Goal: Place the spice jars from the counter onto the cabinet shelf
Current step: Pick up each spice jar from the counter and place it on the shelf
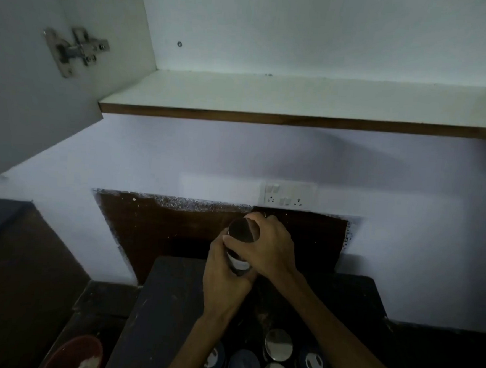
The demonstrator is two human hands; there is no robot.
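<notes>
Dim kitchen, head view. Both hands are holding one spice jar (240, 247) up in the air above the dark counter (168, 293), in front of the brown backsplash panel (175, 231) and well below the cabinet shelf (270, 99). The left hand (223, 280) is wrapping its fingers round the lower body of the jar from the left. The right hand (266, 248) is curling over the top from the right, thumb across the front just under the lid, fingers over the lid's far edge. The jar is cylindrical, tilted toward the camera, with a shiny dark round lid and a pale band that looks like a label; any print is too blurred to read. Contents cannot be made out.

More jars (270, 358) are sitting clustered at the bottom of the frame on the counter, seen from above: some with reflective silver round lids, some with dark blue lids, two showing pale marks on top. No readable text; contents hidden under the lids.

The shelf is white laminate with a brown wood-look front edge. The cabinet door (26, 97) is standing open at left, metal hinge (75, 50) showing. A white switch and socket plate (288, 194) is sitting on the pale wall. A red bowl (76, 356) at bottom left is holding something whitish.
</notes>
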